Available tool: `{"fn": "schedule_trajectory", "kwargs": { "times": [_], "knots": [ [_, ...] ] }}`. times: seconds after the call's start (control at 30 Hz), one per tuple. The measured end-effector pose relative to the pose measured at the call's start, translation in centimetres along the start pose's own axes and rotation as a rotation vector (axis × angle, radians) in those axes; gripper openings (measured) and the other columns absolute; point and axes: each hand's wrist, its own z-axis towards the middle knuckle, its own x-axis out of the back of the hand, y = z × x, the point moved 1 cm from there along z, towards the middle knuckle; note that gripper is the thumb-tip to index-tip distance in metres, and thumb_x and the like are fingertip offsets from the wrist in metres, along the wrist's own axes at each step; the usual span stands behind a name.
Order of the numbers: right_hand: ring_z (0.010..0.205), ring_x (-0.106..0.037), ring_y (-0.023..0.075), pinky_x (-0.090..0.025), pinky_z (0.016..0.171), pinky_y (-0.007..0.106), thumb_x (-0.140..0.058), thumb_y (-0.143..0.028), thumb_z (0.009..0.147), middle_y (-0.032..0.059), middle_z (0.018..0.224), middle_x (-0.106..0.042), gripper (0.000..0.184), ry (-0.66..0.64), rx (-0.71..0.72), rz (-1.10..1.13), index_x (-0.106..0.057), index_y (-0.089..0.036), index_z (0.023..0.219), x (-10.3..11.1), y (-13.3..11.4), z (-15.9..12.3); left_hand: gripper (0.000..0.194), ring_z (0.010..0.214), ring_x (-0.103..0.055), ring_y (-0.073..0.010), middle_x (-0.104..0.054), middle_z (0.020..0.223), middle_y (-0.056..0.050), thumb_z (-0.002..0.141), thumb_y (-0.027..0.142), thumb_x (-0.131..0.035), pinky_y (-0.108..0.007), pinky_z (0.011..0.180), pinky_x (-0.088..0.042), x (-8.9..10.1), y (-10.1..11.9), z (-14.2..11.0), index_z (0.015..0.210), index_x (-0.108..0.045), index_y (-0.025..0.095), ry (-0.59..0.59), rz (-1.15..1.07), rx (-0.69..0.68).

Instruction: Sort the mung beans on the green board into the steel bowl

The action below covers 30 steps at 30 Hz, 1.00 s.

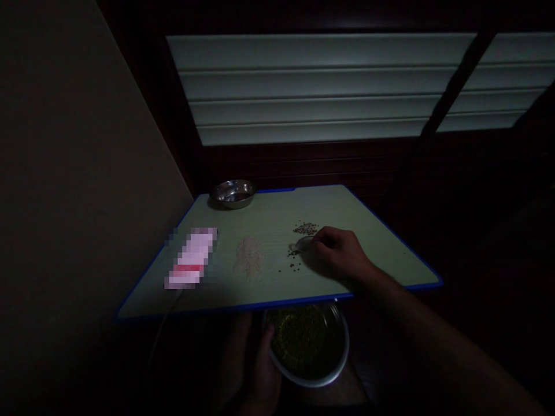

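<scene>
My right hand (340,251) is closed over the table, its fingers pinching what looks like a small shiny spoon (299,246). Dark seeds or beans (295,266) are scattered just beside and below the spoon. A small heap of mixed dark and pale seeds (306,228) sits behind it. Below the table's front edge, my left hand (265,370) grips the left side of a round metal bowl (310,382), thumb at the rim. Green grainy stuff (303,338) covers the inside of that bowl. The fingers under the bowl are hidden.
The pale table (364,216) has a blue edge. A pinkish-white grainy pile (249,255) lies left of centre. Farther left is a pixelated bright phone-like object (191,259) with a cable. An empty-looking steel bowl (234,194) stands at the back left corner. The room is dim.
</scene>
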Motion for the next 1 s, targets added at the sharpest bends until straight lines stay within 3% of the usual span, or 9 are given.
{"fn": "schedule_trajectory", "kwargs": {
  "times": [0.27,0.4,0.6,0.8,1.0],
  "knots": [
    [0.071,-0.069,0.0173,-0.05,0.068,0.029,-0.063,-0.023,0.087,0.0055,0.08,-0.078,0.015,-0.029,0.139,-0.037,-0.077,-0.019,0.084,-0.6,-0.5,-0.2,0.072,0.134,-0.058,-0.0337,-0.063,0.149,-0.004,0.081,0.031,-0.075,-0.049,0.11,-0.048,-0.6,0.3,-0.1,0.149,-0.053,0.037,0.011,-0.063,0.088],
    [0.076,-0.071,0.0179,-0.052,0.072,0.029,-0.066,-0.021,0.088,0.0067,0.087,-0.079,0.014,-0.048,0.239,-0.1,-0.08,-0.021,0.09,-0.8,-0.6,-0.2,0.068,0.133,-0.059,-0.0337,-0.066,0.144,-0.005,0.076,0.031,-0.08,-0.046,0.114,-0.044,-0.2,0.7,0.1,0.141,-0.061,0.033,0.005,0.038,0.037],
    [0.075,-0.069,0.016,-0.051,0.073,0.028,-0.065,-0.021,0.09,0.0049,0.085,-0.078,0.017,-0.119,0.33,-0.069,-0.081,-0.022,0.096,-0.9,-1.0,-0.3,0.066,0.134,-0.058,-0.0326,-0.063,0.148,-0.004,0.081,0.03,-0.073,-0.047,0.111,-0.047,-0.7,0.1,-0.2,0.145,-0.057,0.034,0.053,-0.031,0.028],
    [0.078,-0.069,0.0178,-0.051,0.073,0.03,-0.063,-0.024,0.09,0.0064,0.086,-0.078,0.017,-0.103,0.313,-0.014,-0.079,-0.02,0.091,-0.6,-1.1,-0.3,0.068,0.134,-0.059,-0.0311,-0.068,0.143,-0.003,0.083,0.028,-0.071,-0.046,0.115,-0.043,-1.0,0.7,-0.6,0.149,-0.054,0.036,0.04,-0.041,0.074],
    [0.068,-0.063,0.0152,-0.047,0.066,0.028,-0.06,-0.022,0.086,0.0038,0.075,-0.073,0.015,-0.058,0.206,0.02,-0.074,-0.017,0.081,-0.4,-0.8,-0.3,0.065,0.136,-0.056,-0.0328,-0.064,0.148,-0.003,0.082,0.03,-0.073,-0.046,0.116,-0.041,-0.8,0.3,-0.2,0.145,-0.058,0.035,0.034,-0.006,0.039]
  ]
}}
